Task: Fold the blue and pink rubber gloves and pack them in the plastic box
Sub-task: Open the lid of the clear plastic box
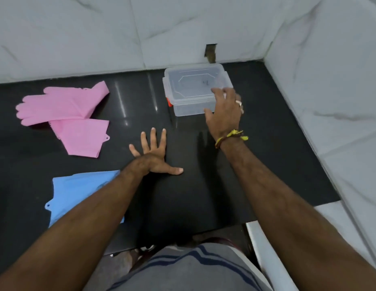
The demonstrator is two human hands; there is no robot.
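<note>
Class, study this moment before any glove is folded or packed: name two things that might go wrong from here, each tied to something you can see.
1. The right hand reaches onto the near right corner of the plastic box, whose lid looks on; pulling one-handed may slide the box on the glossy black counter.
2. The left forearm lies over the blue glove; moving the left hand may drag it toward the counter's edge.
</note>
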